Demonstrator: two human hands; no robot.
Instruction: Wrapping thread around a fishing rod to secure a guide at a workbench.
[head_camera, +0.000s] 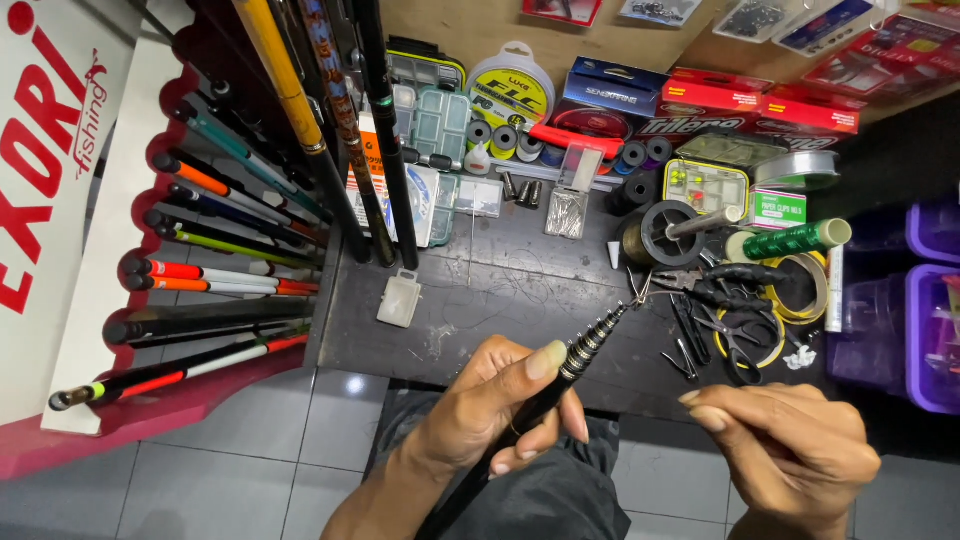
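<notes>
Telescopic fishing rod, black and collapsed, slants from the person's lap up over the near edge of the dark tabletop, its stepped tip sections ending in a small wire guide. Rack of rods with orange, green and white butts fills the left side, and three upright rods lean beside it. Left hand has its grip closed around the rod, thumb laid along the ringed upper sections. Right hand hovers just right of the rod, fingers curled loosely, holding nothing I can make out. Black pliers lie near the tip, beside a grey line spool. Small white plastic box sits near the upright rods.
</notes>
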